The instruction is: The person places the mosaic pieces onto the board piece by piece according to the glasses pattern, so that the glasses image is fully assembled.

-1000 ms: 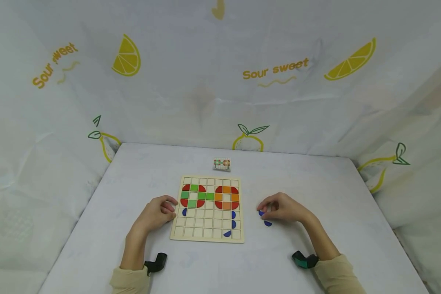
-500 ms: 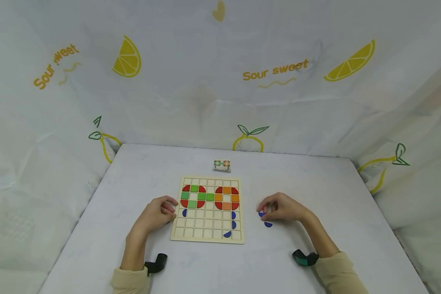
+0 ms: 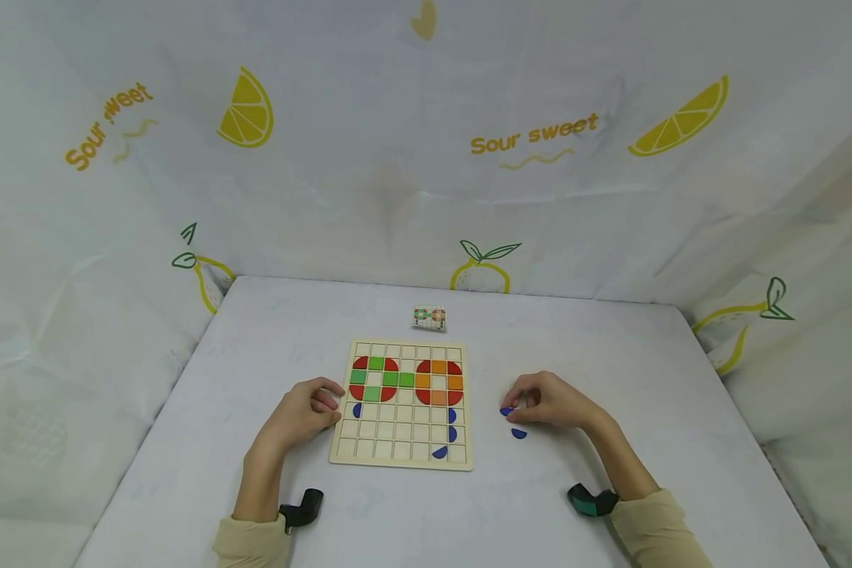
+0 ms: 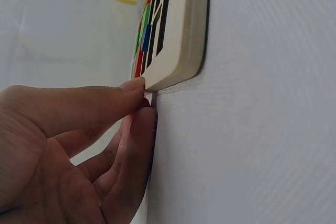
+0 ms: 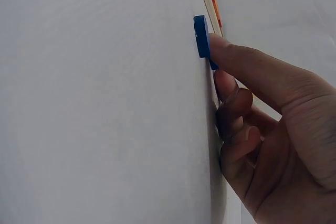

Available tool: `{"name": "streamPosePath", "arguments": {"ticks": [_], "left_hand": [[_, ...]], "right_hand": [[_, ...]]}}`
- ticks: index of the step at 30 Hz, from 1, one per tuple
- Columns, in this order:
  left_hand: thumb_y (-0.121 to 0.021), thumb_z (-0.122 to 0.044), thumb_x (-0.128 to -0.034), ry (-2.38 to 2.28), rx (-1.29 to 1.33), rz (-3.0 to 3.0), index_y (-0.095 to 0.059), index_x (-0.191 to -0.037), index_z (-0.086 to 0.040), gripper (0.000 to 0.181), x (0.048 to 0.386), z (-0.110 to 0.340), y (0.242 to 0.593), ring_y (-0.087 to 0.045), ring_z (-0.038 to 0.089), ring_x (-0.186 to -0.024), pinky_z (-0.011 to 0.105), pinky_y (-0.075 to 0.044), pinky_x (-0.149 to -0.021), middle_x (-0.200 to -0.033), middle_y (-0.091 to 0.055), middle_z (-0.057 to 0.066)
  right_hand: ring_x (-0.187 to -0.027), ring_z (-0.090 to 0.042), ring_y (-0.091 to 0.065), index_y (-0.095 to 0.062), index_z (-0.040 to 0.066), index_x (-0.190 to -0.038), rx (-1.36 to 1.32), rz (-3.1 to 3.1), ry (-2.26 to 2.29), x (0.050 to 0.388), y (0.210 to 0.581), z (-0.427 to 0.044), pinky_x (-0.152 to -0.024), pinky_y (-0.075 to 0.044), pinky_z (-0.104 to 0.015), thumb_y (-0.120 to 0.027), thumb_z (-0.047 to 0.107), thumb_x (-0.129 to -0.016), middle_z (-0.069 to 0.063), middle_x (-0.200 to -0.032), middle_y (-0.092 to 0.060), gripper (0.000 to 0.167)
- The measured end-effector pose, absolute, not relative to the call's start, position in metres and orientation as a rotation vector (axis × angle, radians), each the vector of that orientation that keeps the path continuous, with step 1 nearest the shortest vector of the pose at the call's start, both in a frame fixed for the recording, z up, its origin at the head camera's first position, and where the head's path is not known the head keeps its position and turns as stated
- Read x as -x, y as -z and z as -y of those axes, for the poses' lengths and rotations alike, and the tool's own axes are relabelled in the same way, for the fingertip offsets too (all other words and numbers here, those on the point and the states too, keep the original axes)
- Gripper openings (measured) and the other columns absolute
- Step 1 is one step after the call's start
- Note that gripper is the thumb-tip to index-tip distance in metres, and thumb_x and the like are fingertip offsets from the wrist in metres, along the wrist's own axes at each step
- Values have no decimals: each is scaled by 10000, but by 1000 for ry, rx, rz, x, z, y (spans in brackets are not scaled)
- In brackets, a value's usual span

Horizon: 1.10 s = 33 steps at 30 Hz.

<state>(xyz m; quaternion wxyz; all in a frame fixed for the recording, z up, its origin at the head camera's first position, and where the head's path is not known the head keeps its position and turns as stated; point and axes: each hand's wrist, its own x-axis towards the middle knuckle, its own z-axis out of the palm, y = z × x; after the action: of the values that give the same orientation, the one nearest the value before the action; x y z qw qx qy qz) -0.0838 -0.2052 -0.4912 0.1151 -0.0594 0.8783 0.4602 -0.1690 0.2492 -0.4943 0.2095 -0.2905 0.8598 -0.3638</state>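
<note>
A wooden grid board [image 3: 394, 452] lies flat, bearing red corner pieces, green squares and orange squares in two ring shapes, with several blue half-circles [image 3: 452, 416] below them. My left hand [image 3: 300, 412] touches the board's left edge with thumb and fingertips; in the left wrist view the thumb tip meets the board's side [image 4: 178, 69]. Right of the board, my right hand [image 3: 550, 401] pinches a blue half-circle piece [image 3: 506, 411] between thumb and fingers, low at the tabletop. A second blue half-circle [image 3: 519, 433] lies just nearer, close to the thumb [image 5: 247, 59] in the right wrist view.
A small pattern card [image 3: 429, 318] with a similar coloured design stands behind the board. White cloth covers the table [image 3: 291, 315], and a lemon-printed curtain [image 3: 369, 158] hangs around its back and sides. A black wrist device [image 3: 302, 509] sits by the left sleeve.
My right hand shifts very slightly to the right and away from the nearer blue half-circle, more of which shows now. The left hand and the board stay in place.
</note>
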Motion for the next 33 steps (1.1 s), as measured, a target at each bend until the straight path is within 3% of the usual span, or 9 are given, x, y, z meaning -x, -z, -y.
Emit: {"name": "streamPosePath", "arguments": {"ticks": [13,20,23,33], "left_hand": [[-790,8,-912,-1351,151,-2587,-724,-1200,-20,297,83,206,491,-627,171,-818,256,-522,-692,-954,-695,92],[-793,6,-914,-1354,146,-2586,-723,-1203,-22,299,83,206,491,-622,169,-822,257,-523,-691,-958,-691,89],[-792,6,-915,-1357,143,-2585,-722,-1205,-20,299,83,206,490,-620,167,-822,256,-523,-688,-956,-689,89],[-788,11,-917,-1355,139,-2586,-721,-1205,-17,297,83,205,491,-616,168,-823,248,-519,-695,-951,-687,88]], "right_hand": [[-791,-46,-547,-811,136,-1079,835,-2399,996,171,495,-252,-701,-462,-196,-824,196,-966,-11,-1020,-773,129],[-904,-62,-603,-801,145,-1107,825,-2404,1011,175,495,-250,-812,-514,-195,-796,201,-994,-24,-1084,-787,126],[-950,-69,-622,-801,151,-1109,829,-2387,1024,177,492,-246,-863,-537,-198,-788,207,-1003,-30,-1121,-791,120],[-940,-110,-636,-778,154,-1139,914,-2295,1066,181,480,-214,-861,-550,-212,-772,196,-1017,-45,-1133,-774,129]]}}
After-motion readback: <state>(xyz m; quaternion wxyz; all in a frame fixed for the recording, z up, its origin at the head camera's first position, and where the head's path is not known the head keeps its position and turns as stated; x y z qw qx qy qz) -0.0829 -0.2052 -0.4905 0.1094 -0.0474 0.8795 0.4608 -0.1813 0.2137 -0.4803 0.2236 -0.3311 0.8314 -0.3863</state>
